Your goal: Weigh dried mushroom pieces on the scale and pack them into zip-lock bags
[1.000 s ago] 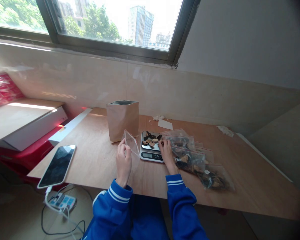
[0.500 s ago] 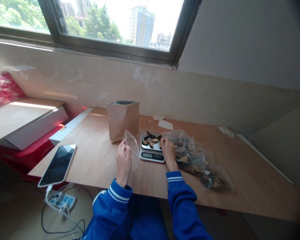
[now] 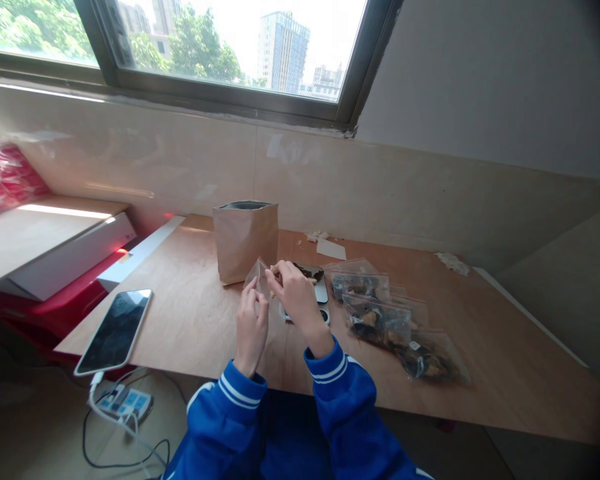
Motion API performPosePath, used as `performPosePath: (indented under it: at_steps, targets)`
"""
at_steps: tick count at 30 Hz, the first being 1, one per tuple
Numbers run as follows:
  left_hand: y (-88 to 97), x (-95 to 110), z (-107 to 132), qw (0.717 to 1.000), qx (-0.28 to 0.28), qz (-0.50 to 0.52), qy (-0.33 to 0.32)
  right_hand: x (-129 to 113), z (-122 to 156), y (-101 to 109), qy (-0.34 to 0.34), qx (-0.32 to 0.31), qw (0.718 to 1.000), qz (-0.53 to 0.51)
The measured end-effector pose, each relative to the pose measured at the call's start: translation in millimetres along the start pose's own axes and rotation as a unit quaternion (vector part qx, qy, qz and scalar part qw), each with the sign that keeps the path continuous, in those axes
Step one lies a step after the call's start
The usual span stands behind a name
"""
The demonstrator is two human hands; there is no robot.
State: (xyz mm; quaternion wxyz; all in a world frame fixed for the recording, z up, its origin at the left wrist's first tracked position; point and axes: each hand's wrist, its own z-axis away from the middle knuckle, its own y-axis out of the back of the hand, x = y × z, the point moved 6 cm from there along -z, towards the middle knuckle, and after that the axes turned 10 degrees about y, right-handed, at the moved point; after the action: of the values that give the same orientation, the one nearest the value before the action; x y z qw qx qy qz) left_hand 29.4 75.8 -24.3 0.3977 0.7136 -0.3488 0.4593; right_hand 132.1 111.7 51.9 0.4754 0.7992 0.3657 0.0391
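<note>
Left hand pinches a clear bag; right hand grips dried pieces at its mouth. Filling, likely: the mouth needs holding wide.

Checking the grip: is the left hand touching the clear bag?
Touching. In the head view the left hand pinches the clear bag by its edge.
</note>
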Motion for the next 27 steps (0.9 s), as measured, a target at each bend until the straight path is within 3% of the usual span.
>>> performPosePath:
  at_steps: [4, 12, 16, 19, 24, 27]
  targets:
    - [-0.6, -2.4, 2.1, 1.0, 0.007, 0.006, -0.008, -5.8, 2.0, -21.9, 0.009, -0.101, 0.99, 0.096]
    - [-2.5, -9.1, 3.1, 0.999, 0.004, 0.035, 0.018, -10.8, 6.0, -25.1, -0.01, -0.146, 0.989, 0.025]
    - [-2.9, -11.8, 3.7, 0.998, -0.002, 0.052, 0.034, -9.1, 3.6, -17.3, -0.035, -0.109, 0.993, 0.001]
    - [-3.6, -7.7, 4.6, 0.998, -0.017, 0.055, 0.024, -11.2, 2.0, -12.2, -0.026, -0.07, 0.997, -0.008]
    - [-0.9, -4.0, 3.8, 0.997, -0.018, 0.06, 0.035, -14.3, -0.1, -7.9, 0.001, -0.055, 0.995, -0.081]
    - [3.4, -7.5, 2.3, 0.997, 0.004, 0.058, 0.054, 4.7, -0.9, -1.2, -0.008, 0.03, 0.994, -0.104]
